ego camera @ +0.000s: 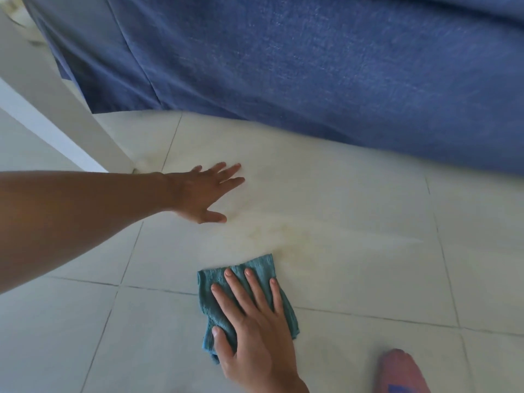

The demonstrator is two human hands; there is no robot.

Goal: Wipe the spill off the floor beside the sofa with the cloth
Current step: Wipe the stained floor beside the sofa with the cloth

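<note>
Both hands flat on pale tiled floor [354, 279] beside a blue sofa [312, 66].
Right hand [255, 330], fingers straight, presses the teal cloth [209, 282] at 6 o'clock; the faint yellowish spill [272, 234] lies just past it toward 12; left hand [201, 191] rests open at 10 o'clock.

Pale floor tiles [368, 279] w/ thin dark grout lines are filling the lower frame, soft daylight glaring off them. Blue fabric sofa [283, 66] is running across the top, its base touching the floor. White wall corner [56, 109] is slanting in at upper left.
</note>
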